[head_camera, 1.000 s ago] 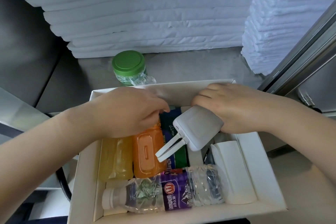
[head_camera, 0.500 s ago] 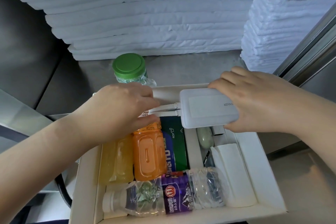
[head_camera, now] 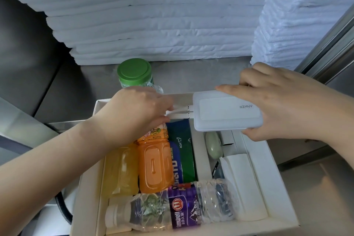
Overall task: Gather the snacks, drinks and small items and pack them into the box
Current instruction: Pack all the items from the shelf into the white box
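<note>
steel counter; power bank [head_camera: 228, 113] lengthwise left-right, cables left.

The left hand [head_camera: 138, 113] and right hand [head_camera: 283, 101] are shown bare; the left forearm [head_camera: 57, 155] and right forearm [head_camera: 333, 119] are left uncovered to the frame's edge; fingernails [head_camera: 220, 88], barely made out, seem cut short

The brand ANKER stands upside down on the white power bank [head_camera: 228, 111] that the right hand [head_camera: 287, 101] holds. Just below the left hand [head_camera: 138, 113], the green pack [head_camera: 183, 151] bears "40" beside a small character. Nearer the person than both hands, the water bottle [head_camera: 172, 210] has a purple label with sideways letters ending in "mwell"; the orange bottle's [head_camera: 155, 163] label print is too small to read.
</note>
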The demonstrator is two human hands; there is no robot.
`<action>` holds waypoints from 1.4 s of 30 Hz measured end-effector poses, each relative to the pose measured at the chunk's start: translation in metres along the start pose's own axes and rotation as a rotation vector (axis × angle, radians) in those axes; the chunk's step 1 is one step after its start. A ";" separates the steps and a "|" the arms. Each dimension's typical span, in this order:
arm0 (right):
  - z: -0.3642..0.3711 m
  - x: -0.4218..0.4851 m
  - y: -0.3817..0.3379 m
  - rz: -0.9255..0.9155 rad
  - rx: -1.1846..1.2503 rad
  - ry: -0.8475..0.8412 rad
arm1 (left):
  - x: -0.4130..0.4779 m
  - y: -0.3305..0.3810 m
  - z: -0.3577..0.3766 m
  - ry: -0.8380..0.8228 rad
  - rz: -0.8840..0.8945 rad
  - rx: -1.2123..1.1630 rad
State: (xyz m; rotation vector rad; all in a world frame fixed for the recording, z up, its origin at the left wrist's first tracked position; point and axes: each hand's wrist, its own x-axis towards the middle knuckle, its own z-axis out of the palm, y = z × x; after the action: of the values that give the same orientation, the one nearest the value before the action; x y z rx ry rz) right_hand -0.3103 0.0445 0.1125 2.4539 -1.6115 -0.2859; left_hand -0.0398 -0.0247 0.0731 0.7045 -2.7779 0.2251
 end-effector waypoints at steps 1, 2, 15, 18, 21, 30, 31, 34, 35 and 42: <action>0.000 -0.001 0.000 0.005 0.002 0.000 | 0.002 0.000 0.002 -0.002 -0.005 0.001; 0.000 -0.001 0.000 0.008 0.001 -0.012 | 0.003 -0.001 0.004 0.000 -0.014 0.000; 0.020 0.015 -0.022 -0.058 -0.004 -0.108 | -0.020 -0.003 0.006 -0.024 -0.098 -0.076; 0.029 0.021 -0.026 -0.086 -0.014 -0.137 | -0.021 -0.003 0.007 -0.010 -0.081 -0.058; 0.036 0.024 -0.029 -0.085 0.041 -0.163 | -0.019 -0.001 0.008 -0.084 -0.023 -0.093; 0.052 0.029 -0.036 -0.043 0.121 -0.222 | -0.006 0.022 0.023 -0.305 0.040 -0.108; 0.053 0.029 -0.037 -0.033 0.134 -0.225 | -0.002 0.023 0.025 -0.304 0.022 -0.092; 0.052 0.021 -0.041 -0.042 0.148 -0.190 | 0.008 0.026 0.030 -0.364 -0.048 -0.101; 0.051 0.017 -0.041 -0.055 0.121 -0.161 | 0.010 0.027 0.031 -0.392 -0.062 -0.090; 0.040 0.017 -0.040 -0.035 0.052 -0.218 | 0.022 0.032 0.034 -0.490 -0.129 0.001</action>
State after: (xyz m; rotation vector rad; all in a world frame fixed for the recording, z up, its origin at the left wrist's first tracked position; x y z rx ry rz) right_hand -0.2785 0.0425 0.0628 2.5683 -1.6796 -0.5403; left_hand -0.0814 -0.0137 0.0442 1.0582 -3.1670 0.0277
